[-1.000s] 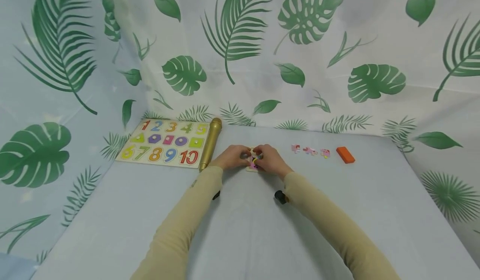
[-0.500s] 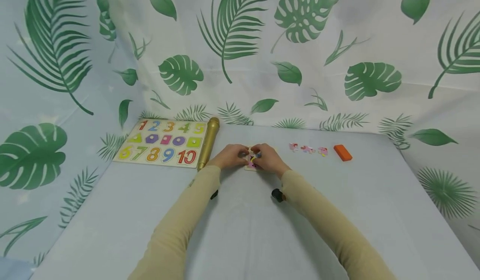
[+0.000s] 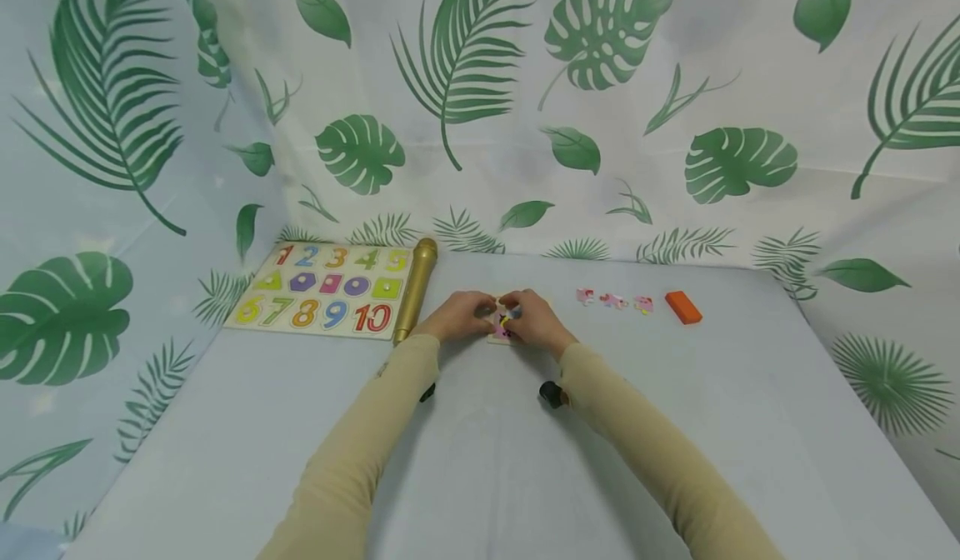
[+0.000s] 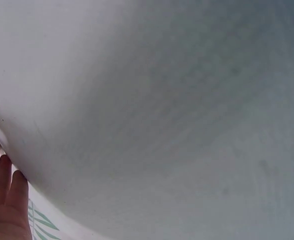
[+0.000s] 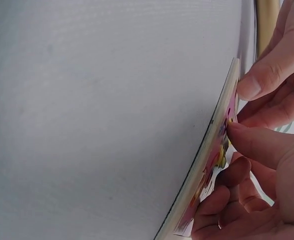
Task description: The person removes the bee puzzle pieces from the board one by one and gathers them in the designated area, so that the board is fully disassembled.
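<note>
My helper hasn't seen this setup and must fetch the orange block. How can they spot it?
On the pale table, start at the person's right hand. Go right, past three small pink puzzle pieces in a row. The orange block lies just beyond: plain and oblong, unlike the irregular pink pieces.

Setting: a curtained-off nook; whether in a home or studio cannot be told.
Curtain (image 3: pixel 480 185): leaf-printed fabric encloses the bench (image 3: pixel 480 468) from nine o'clock through twelve to three.
Bench: pale-topped, a number board (image 3: pixel 318 293) at ten o'clock.
</note>
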Demonstrator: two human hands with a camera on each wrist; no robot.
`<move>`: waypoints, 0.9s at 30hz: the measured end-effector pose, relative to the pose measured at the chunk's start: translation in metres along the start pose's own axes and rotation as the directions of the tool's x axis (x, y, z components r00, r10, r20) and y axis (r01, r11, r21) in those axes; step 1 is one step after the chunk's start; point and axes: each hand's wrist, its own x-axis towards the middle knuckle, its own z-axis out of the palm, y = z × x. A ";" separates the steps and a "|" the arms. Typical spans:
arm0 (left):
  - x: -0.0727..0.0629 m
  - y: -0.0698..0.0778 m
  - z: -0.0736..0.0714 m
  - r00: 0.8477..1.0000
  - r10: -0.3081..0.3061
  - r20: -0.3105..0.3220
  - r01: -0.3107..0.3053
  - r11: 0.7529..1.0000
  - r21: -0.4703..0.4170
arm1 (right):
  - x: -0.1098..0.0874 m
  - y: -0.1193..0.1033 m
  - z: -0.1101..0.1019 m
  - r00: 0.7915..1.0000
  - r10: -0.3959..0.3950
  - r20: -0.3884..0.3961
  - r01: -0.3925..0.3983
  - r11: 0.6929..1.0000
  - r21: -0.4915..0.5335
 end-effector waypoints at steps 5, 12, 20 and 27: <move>0.000 -0.001 0.002 1.000 0.006 -0.010 -0.006 1.000 0.010 | -0.001 0.002 0.000 1.000 -0.013 0.002 0.013 1.000 0.006; 0.002 -0.001 0.001 1.000 -0.003 0.006 0.003 1.000 0.024 | 0.000 0.005 0.001 1.000 -0.014 0.009 0.014 1.000 0.009; 0.001 -0.001 0.001 1.000 -0.013 0.008 0.013 1.000 0.022 | 0.001 0.008 0.002 1.000 -0.002 0.010 0.002 1.000 0.005; 0.001 0.000 0.000 1.000 -0.026 0.007 0.026 1.000 0.014 | -0.001 0.009 0.000 0.999 -0.053 -0.011 0.053 0.998 0.016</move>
